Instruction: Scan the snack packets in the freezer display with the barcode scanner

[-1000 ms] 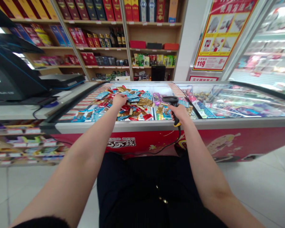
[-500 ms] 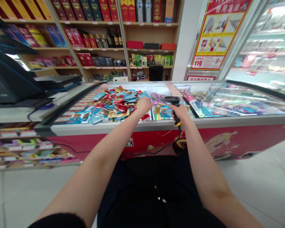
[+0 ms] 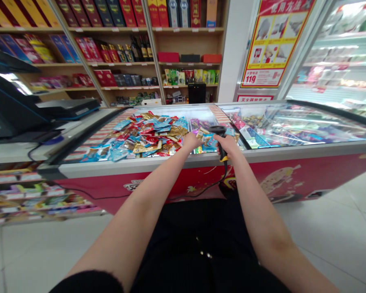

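In my right hand (image 3: 228, 145) is a black and yellow barcode scanner (image 3: 222, 148), its fingers wrapped round the handle and its head pointing away from me. A cable hangs from the handle's lower end. My left hand (image 3: 191, 141) is bent down at the right edge of a pile of small snack packets (image 3: 149, 134), blue, red and gold. Its fingers are hidden, so whether it grips a packet is unclear. The pile lies on the glass top of a chest freezer (image 3: 110, 167). More packets (image 3: 209, 139) lie between and beyond my two hands.
A black checkout machine (image 3: 12, 97) stands on the counter at left. The scanner's cable (image 3: 94, 198) runs along the freezer's red front. Shelves (image 3: 116, 63) with boxes and bottles rise behind. At right are frozen goods under glass (image 3: 305, 126) and a lit display fridge (image 3: 347, 61).
My left hand has moved right and slightly down, off the pile's middle right and closer to the scanner. My right hand still holds the scanner. The view has shifted a little.
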### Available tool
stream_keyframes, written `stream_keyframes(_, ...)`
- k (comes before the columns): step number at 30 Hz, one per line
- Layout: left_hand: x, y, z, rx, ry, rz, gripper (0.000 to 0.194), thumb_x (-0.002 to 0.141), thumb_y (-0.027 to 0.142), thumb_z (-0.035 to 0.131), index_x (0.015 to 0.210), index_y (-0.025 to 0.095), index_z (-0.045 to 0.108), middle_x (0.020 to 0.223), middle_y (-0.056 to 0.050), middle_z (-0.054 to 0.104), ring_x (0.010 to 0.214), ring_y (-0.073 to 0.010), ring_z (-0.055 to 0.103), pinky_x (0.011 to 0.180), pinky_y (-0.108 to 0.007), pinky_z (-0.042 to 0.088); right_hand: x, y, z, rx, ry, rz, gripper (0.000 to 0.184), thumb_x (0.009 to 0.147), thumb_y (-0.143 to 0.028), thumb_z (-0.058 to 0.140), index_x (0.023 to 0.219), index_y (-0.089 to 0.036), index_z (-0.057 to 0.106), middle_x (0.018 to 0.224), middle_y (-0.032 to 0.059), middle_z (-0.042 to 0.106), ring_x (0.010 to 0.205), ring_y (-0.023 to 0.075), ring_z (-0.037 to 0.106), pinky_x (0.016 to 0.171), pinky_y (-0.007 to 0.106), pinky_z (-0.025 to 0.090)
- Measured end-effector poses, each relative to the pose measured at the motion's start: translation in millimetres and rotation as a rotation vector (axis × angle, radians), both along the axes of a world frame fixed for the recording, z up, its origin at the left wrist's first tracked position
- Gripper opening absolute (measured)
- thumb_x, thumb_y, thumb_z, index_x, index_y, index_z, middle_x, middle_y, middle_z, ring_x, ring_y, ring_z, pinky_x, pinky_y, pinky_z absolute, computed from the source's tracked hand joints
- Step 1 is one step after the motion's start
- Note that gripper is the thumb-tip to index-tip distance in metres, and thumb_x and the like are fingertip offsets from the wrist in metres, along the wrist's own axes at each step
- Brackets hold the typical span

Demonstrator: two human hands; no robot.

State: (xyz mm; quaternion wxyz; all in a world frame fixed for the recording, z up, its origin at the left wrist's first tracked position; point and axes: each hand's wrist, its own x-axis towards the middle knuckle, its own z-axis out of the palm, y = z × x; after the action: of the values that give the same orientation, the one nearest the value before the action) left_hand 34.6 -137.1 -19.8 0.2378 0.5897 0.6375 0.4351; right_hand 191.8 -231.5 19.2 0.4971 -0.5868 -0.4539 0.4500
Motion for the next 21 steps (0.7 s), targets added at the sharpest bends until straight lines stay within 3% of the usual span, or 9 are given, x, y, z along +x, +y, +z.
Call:
stream_keyframes(3, -3, 1, 3.2, -0.04, -0.028, 0.003, 0.051, 0.042, 0.006, 0.084, 0.053, 0.025, 0.038, 0.062, -0.004, 0.056, 0.1, -0.0348, 0.066, 0.082, -0.034, 0.047, -3, 2, -2.9, 0.003, 0.014, 0.016, 0.024, 0.094, -0.025, 0.065, 0.074, -0.018, 0.054, 0.05, -0.0034, 0.055, 0.035, 0.0108, 0.049, 0.035, 0.022, 0.043)
stream_keyframes(8, -18, 4, 6.8, 0.079, -0.07, 0.06, 0.035, 0.051, 0.005, 0.08, 0.06, 0.022, 0.05, 0.063, -0.002, 0.058, 0.09, -0.029, 0.067, 0.084, -0.035, 0.047, -6, 4, -4.4, 0.007, 0.035, 0.018, 0.023, 0.095, -0.022, 0.062, 0.075, -0.018, 0.053, 0.051, -0.0039, 0.054, 0.035, 0.0101, 0.048, 0.035, 0.022, 0.043)
stream_keyframes(13, -36, 7, 11.5, 0.059, 0.062, 0.075, 0.015, 0.067, 0.013, 0.071, 0.08, 0.017, 0.065, 0.075, -0.003, 0.066, 0.087, -0.0245, 0.067, 0.082, -0.031, 0.049, -10, 6, -6.1, 0.005, 0.03, 0.015, 0.019, 0.094, -0.022, 0.064, 0.081, -0.019, 0.052, 0.052, -0.0043, 0.056, 0.035, 0.0102, 0.049, 0.036, 0.021, 0.042)
stream_keyframes(17, -46, 3, 18.5, 0.071, 0.105, 0.082, 0.026, 0.072, 0.016, 0.066, 0.098, 0.015, 0.07, 0.087, -0.004, 0.07, 0.086, -0.021, 0.066, 0.081, -0.028, 0.049, -15, 7, -4.7, 0.017, 0.047, 0.057, 0.015, 0.095, -0.02, 0.062, 0.085, -0.02, 0.05, 0.053, -0.0048, 0.056, 0.036, 0.0108, 0.05, 0.036, 0.021, 0.043)
stream_keyframes(21, -54, -7, 28.7, 0.088, 0.097, 0.071, 0.031, 0.073, 0.016, 0.064, 0.103, 0.015, 0.071, 0.089, -0.005, 0.071, 0.084, -0.0206, 0.066, 0.079, -0.028, 0.049, -20, 6, 1.2, 0.043, 0.028, 0.087, 0.015, 0.094, -0.019, 0.06, 0.084, -0.02, 0.049, 0.052, -0.0044, 0.057, 0.037, 0.0105, 0.05, 0.037, 0.02, 0.043)
